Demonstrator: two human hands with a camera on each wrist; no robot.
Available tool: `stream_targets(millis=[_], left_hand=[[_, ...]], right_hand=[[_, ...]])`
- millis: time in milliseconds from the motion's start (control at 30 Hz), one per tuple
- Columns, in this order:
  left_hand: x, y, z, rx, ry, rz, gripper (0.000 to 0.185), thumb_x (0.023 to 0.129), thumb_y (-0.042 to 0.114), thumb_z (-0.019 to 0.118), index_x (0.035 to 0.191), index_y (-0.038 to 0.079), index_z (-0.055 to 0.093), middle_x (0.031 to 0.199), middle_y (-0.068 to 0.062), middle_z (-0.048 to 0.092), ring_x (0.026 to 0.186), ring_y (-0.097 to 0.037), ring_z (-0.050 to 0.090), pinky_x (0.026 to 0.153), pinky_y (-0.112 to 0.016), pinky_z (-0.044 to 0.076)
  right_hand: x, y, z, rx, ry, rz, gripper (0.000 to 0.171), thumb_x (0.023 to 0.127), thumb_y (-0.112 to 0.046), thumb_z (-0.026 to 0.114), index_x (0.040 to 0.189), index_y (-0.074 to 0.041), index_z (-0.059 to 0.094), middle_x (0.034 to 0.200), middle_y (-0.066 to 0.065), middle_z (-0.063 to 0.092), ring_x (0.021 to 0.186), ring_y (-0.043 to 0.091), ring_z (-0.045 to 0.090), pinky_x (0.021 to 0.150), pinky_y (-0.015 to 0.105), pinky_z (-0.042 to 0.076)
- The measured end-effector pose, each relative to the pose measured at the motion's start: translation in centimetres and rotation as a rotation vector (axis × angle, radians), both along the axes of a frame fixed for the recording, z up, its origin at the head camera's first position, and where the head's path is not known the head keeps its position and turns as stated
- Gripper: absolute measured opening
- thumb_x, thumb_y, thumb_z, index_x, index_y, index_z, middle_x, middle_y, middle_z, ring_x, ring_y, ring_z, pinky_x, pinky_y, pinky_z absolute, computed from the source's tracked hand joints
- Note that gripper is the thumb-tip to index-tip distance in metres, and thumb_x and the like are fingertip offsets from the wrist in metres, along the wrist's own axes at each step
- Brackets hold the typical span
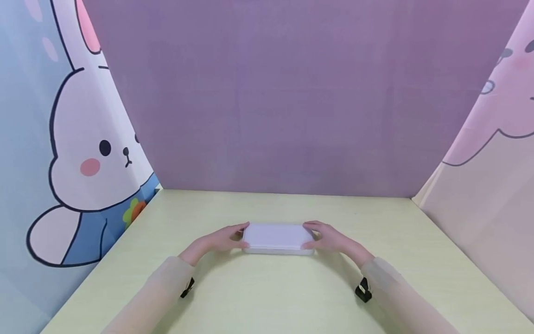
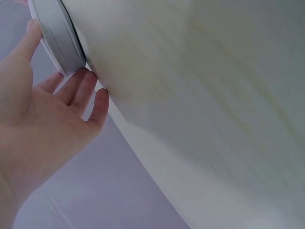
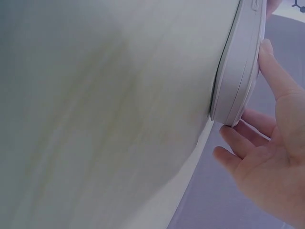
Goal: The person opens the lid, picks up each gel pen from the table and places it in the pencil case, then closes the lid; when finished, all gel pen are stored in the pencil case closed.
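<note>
A white, flat oblong case with rounded corners lies on the table in the head view, long side towards me. Its left end is held by my left hand, thumb at the near corner and fingers at the far one. My right hand grips the opposite end in a mirrored way. In the left wrist view a seam runs round the side of the case, and the thumb presses its upper edge. The right wrist view shows a small latch-like detail on the front of the case.
The pale wood-toned table reaches back to a plain purple backdrop. Curtains with cartoon prints, a rabbit curtain on the left and a pink-and-cream curtain on the right, border the sides. Black straps sit at both wrists.
</note>
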State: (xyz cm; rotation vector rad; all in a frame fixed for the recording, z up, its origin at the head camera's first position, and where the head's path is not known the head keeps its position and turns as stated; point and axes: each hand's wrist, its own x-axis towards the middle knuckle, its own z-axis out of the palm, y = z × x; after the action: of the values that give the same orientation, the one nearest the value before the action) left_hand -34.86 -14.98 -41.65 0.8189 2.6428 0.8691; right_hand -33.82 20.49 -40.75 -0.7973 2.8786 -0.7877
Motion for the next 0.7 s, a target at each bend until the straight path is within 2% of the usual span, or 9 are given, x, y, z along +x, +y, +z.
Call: stream_targets(millis=[500,700], left_hand=[[0.28,-0.03,0.20,-0.009,0.001,0.002,0.079,0.090,0.043,0.059,0.148,0.004,0.022,0.146,-0.020,0.037,0.134,-0.035,0.036,0.112,-0.050,0.027],[0.28,0.04,0.34,-0.006,-0.008,0.014,0.078,0.089,0.042,0.061,0.148,0.005,0.025,0.146,-0.019,0.038,0.133,-0.034,0.038,0.111,-0.049,0.030]], right_hand=[[0.24,0.03,0.07,0.013,-0.013,-0.015,0.078,0.080,-0.042,0.071,0.139,0.001,0.042,0.144,0.022,0.039,0.134,0.041,0.033,0.112,0.055,0.025],[0.29,0.17,0.50,0.020,-0.025,0.004,0.077,0.081,-0.041,0.070,0.139,0.002,0.041,0.144,0.022,0.039,0.134,0.041,0.033,0.111,0.055,0.026]])
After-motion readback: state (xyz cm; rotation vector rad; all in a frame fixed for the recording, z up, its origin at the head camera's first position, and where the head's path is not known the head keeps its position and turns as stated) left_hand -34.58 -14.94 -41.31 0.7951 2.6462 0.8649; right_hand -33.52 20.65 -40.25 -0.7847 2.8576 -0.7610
